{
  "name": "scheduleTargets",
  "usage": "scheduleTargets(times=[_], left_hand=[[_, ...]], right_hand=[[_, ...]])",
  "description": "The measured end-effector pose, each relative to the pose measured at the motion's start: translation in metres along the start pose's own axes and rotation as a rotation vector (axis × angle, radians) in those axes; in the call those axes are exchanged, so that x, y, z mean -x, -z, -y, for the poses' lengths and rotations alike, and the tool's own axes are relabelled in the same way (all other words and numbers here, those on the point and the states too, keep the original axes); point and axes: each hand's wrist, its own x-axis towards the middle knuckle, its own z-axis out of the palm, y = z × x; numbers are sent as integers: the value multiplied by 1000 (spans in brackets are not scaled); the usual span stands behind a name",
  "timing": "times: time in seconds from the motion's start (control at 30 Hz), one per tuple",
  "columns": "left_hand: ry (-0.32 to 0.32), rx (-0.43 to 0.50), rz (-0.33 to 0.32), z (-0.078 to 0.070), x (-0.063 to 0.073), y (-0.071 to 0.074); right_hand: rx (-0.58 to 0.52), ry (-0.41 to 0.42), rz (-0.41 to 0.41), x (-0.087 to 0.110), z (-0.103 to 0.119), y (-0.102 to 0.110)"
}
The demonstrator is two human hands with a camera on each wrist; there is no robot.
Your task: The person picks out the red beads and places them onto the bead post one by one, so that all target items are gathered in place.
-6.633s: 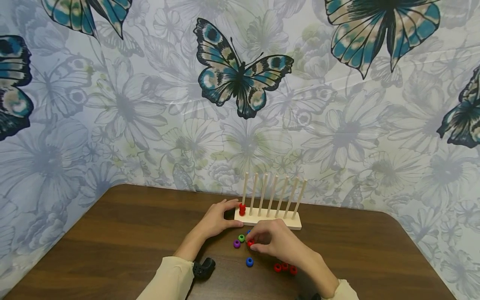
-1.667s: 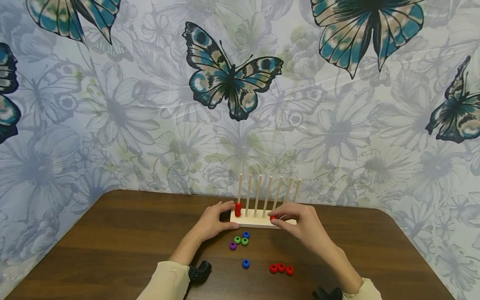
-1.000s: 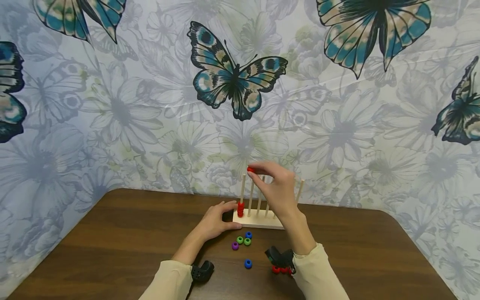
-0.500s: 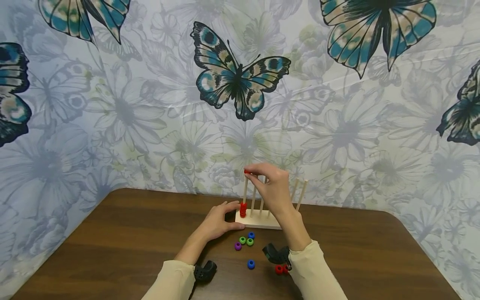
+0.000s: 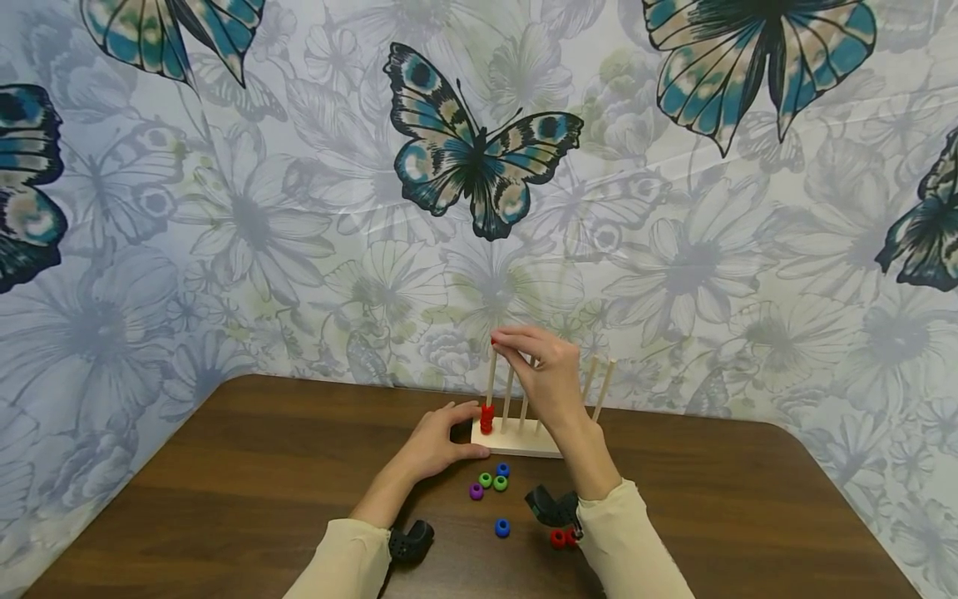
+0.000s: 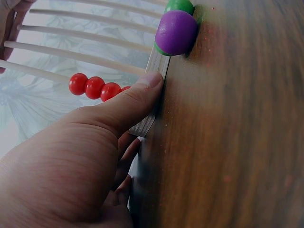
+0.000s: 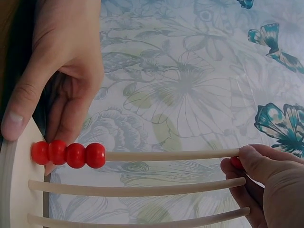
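A pale wooden peg rack point(image 5: 516, 441) stands on the table, with a row of upright pegs. Several red beads point(image 7: 76, 154) are stacked at the bottom of its leftmost peg. My left hand point(image 5: 430, 441) grips the left end of the base, thumb on the front edge and fingers behind. Between thumb and fingertips, my right hand point(image 5: 550, 374) pinches another red bead point(image 7: 236, 162) at the tip of that leftmost peg; the fingers cover most of it, so I cannot tell whether it is threaded. The right hand also hides some middle pegs in the head view.
In front of the rack lie green beads point(image 5: 500, 483), a purple bead point(image 5: 476, 492) and a blue bead point(image 5: 503, 470). Closer to me are another blue bead point(image 5: 502, 527) and loose red beads point(image 5: 558, 538), partly behind the right wrist's black camera point(image 5: 550, 506). A butterfly-patterned backdrop point(image 5: 337, 249) rises behind the table.
My right hand has gone from the loose beads, past the rack's right part, up to the leftmost peg's tip with a red bead. The stack there has grown. The left hand stays on the base.
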Motion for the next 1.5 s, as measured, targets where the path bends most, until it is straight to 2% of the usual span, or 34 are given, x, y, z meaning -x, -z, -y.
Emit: scheduleTargets(times=[0.27,0.37,0.47,0.97,1.27,1.5], left_hand=[[1,3,7,0,1,1],[-8,1,2,0,0,1],[8,8,5,-1,0,1],[8,2,6,-1,0,2],[26,21,5,-1,0,0],[28,24,11,0,0,1]], right_hand=[[-8,52,11,1,-4,-1],[-48,48,20,2,-5,0],[-72,35,33,2,-6,1],[11,86,77,5,-2,5],[41,155,114,7,-3,10],[-23,89,80,11,-3,19]])
